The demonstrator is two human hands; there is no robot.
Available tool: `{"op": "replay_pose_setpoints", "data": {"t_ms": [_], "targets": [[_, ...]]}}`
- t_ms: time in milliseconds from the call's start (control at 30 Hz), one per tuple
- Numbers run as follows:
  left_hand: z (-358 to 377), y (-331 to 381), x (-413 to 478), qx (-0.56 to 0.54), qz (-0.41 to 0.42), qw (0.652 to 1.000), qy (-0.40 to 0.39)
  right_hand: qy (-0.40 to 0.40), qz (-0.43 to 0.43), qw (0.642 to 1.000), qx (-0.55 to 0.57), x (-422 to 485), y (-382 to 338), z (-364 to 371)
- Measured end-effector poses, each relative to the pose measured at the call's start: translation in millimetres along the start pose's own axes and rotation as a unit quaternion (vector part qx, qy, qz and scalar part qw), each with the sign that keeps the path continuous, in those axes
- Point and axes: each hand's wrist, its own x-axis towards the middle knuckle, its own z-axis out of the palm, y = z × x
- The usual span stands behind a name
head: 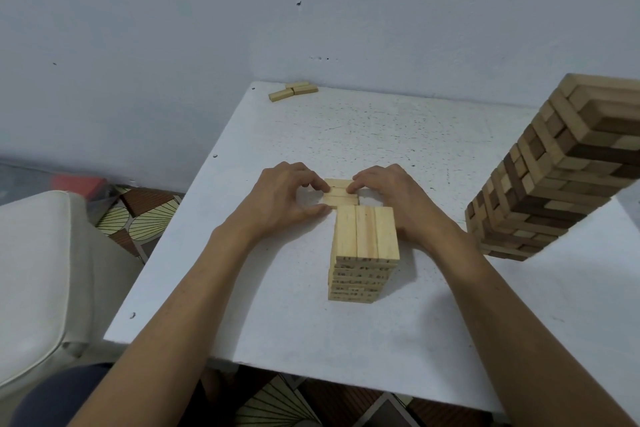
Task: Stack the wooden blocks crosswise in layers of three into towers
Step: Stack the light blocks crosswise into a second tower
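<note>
- I saw a white table (277, 305) set against a pale wall (173, 45).
- A short pale tower (363, 246) stood near the centre, and a row of three blocks (341, 191) lay just beyond it.
- The left hand (287, 198) and right hand (391, 198) pinched that row's ends with curled fingers.
- A taller two-tone tower (554, 177) stood on the right, and loose blocks (293, 90) lay at the far corner.
</note>
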Motion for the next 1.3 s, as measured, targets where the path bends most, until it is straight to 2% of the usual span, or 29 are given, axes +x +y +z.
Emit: {"op": "replay_pose_setpoints", "data": {"t_ms": [100,367,567,1033,1300], "targets": [[-0.3,-1.4,1.9,-0.008,0.004,1.0,-0.002,0.006,0.001,1.0,0.009,-1.3,-1.9,-1.4],[-2.7,1.1,10.2,-0.009,0.0,0.998,-0.066,-0.008,0.028,0.999,0.034,-5.0,-7.0,-5.4],[-3.8,2.0,12.5,-0.036,0.0,0.998,-0.052,0.009,0.024,0.998,0.055,-7.5,-7.9,-8.0],[-87.2,75.4,-19.1,-0.154,0.053,0.986,0.04,0.159,-0.044,0.975,0.15,-57.5,-67.0,-89.5],[-86.2,93.0,-64.3,-0.196,0.067,0.978,0.018,0.145,-0.065,0.976,0.149,-106.0,-84.2,-86.9]]}}
